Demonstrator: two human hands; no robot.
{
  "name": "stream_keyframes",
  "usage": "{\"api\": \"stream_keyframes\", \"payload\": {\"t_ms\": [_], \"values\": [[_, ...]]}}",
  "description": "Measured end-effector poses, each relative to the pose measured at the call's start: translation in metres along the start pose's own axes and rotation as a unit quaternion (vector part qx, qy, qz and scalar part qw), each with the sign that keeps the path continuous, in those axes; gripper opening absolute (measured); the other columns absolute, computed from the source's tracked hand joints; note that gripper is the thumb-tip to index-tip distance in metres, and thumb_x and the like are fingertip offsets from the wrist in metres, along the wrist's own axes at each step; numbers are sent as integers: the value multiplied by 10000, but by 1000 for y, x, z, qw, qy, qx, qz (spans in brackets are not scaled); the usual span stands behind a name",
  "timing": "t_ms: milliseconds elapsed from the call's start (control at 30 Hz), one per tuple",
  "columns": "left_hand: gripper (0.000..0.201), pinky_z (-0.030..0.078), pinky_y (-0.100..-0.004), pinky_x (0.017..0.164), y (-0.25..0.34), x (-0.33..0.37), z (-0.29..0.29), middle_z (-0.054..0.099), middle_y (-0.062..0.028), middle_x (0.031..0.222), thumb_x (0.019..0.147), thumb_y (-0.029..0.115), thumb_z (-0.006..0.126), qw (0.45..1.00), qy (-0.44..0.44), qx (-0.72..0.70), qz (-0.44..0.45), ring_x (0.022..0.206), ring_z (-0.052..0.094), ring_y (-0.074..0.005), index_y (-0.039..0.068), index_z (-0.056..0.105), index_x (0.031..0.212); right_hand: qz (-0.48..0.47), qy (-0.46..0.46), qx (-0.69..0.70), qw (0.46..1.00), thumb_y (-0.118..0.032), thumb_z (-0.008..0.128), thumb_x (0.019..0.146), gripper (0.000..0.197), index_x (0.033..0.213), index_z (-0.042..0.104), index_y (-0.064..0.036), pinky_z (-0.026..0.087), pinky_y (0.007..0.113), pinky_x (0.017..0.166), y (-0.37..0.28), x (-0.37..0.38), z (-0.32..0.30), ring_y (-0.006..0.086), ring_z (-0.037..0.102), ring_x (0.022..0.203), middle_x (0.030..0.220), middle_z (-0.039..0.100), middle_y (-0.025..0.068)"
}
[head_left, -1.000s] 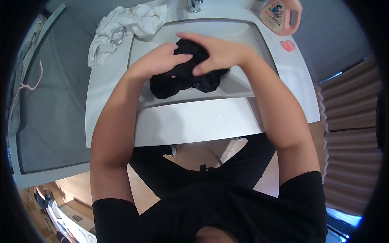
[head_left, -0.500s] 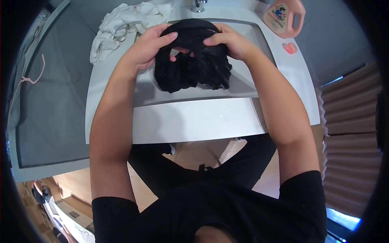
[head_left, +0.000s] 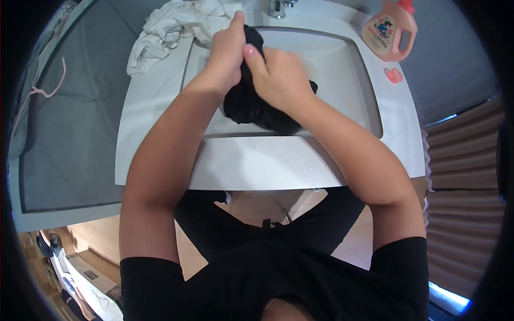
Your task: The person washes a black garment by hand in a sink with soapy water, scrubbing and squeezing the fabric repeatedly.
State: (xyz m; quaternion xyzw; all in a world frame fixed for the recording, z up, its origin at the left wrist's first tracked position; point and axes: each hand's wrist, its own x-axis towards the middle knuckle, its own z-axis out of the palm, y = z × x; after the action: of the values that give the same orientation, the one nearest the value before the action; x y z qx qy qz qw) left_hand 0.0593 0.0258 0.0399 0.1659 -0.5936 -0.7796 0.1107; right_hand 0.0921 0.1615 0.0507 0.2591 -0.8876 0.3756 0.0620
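A bunched black garment (head_left: 249, 104) hangs down into the white sink basin (head_left: 342, 91), its lower folds near the basin's front edge. My left hand (head_left: 227, 53) closes on its upper part from the left, thumb pointing up and away. Against it from the right, my right hand (head_left: 281, 75) grips the same cloth, its thumb laid over the black fabric. The two hands are almost touching, with a narrow strip of cloth showing between them. Much of the garment is hidden behind my right hand and wrist, so its kind is unclear.
Crumpled white cloth (head_left: 174, 32) lies on the counter at the back left. The chrome faucet (head_left: 278, 7) stands behind the basin. At the back right are a pink detergent bottle (head_left: 390, 32) and a small pink cap (head_left: 394, 75). A brown pleated curtain (head_left: 466, 160) hangs at the right.
My hands have come together from the garment's two sides. The black cloth, spread wide before, is now gathered into a narrow bunch between them. The view has shifted slightly.
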Motion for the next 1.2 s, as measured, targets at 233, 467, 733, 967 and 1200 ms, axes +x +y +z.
{"api": "stream_keyframes", "payload": {"t_ms": [233, 467, 733, 967, 1200], "values": [[627, 498, -415, 700, -7, -51, 48, 648, -143, 821, 959, 566, 517, 986, -68, 136, -64, 792, 621, -229, -46, 640, 903, 48, 114, -1, 992, -402, 356, 1011, 589, 813, 714, 23, 498, 560, 835, 47, 30, -15, 521, 636, 858, 871, 665, 314], [643, 520, -434, 771, -11, -71, 62, 667, -189, 973, 962, 533, 489, 985, -14, 57, -163, 891, 644, -272, -95, 614, 1027, 71, 124, -8, 990, -364, 398, 991, 543, 764, 708, 19, 506, 572, 776, 46, 29, -13, 508, 635, 778, 786, 662, 289], [566, 514, -432, 767, -10, -73, 61, 629, -136, 905, 988, 514, 420, 985, 5, 58, -162, 833, 600, -259, -27, 589, 1011, 81, 140, -15, 987, -324, 436, 981, 478, 745, 695, 0, 523, 548, 708, 48, 36, -12, 476, 649, 740, 739, 665, 259], [567, 515, -425, 782, -24, -20, 36, 644, -129, 969, 962, 551, 507, 984, -10, -117, -131, 843, 602, -253, -9, 594, 993, 8, 127, -67, 990, -312, 435, 992, 389, 877, 655, -12, 532, 560, 708, 32, 19, 8, 477, 661, 738, 783, 682, 260], [598, 490, -437, 894, -3, -20, 34, 648, -168, 1102, 976, 554, 460, 973, -8, -163, -165, 1001, 619, -282, -9, 610, 1109, -20, 114, -77, 990, -323, 436, 1003, 410, 897, 635, 19, 532, 570, 702, 23, 8, 11, 492, 656, 740, 755, 663, 294]]}}
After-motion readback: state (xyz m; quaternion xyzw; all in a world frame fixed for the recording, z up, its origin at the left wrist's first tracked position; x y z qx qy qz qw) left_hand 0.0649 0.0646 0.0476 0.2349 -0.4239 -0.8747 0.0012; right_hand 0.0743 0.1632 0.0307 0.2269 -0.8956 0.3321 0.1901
